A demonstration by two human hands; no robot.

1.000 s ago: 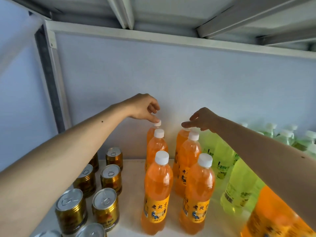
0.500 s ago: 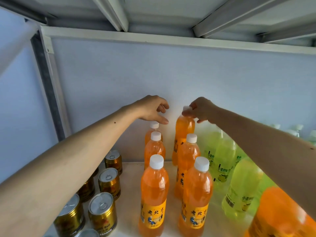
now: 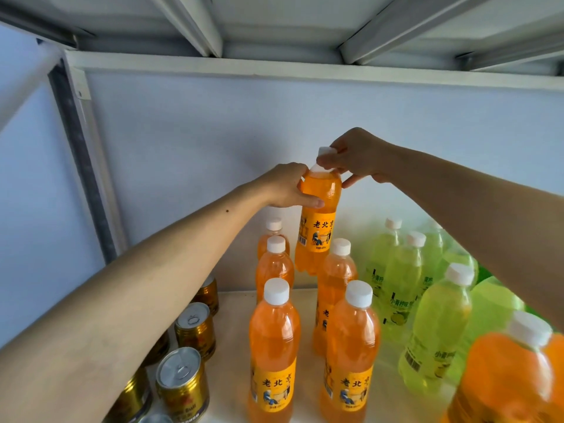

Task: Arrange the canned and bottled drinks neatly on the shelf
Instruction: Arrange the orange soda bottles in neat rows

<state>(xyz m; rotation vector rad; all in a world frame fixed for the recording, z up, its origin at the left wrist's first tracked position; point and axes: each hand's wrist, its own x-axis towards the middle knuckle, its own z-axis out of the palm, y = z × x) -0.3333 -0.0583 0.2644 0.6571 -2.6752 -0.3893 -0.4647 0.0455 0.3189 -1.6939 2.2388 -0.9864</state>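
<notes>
Lifted clear of the shelf [image 3: 235,303] at the back of the right orange column: one orange soda bottle [image 3: 319,221], upright, label facing forward, base hanging above and behind the cap of the next orange bottle [image 3: 335,288]. Pinched at the white cap [image 3: 324,154] by the right hand [image 3: 357,158], fingers curled down over the top, thumb reaching to the shoulder at 3 o'clock. Steadied at 9 o'clock by the left hand [image 3: 287,187], thumb laid across the front of the shoulder, fingers wrapped behind. Two-point hold probably meant to keep the tall bottle vertical and to turn the label outward while lowering it into the empty back slot. Below, at 6 o'clock, two columns of orange bottles: left column of three, with the front left bottle [image 3: 273,349] nearest, and right column of two ending in the front right bottle [image 3: 351,352]. At 4 o'clock, a cluster of lime-green bottles [image 3: 403,279], less evenly ranked. At 5 o'clock, close to the lens, one more orange bottle [image 3: 512,377], blurred. At 7 o'clock, gold pull-tab cans [image 3: 195,328] in rows along the left wall. Overhead, at 12 o'clock, grey metal shelf braces [image 3: 189,22]; little headroom, hence a low, careful lift.
</notes>
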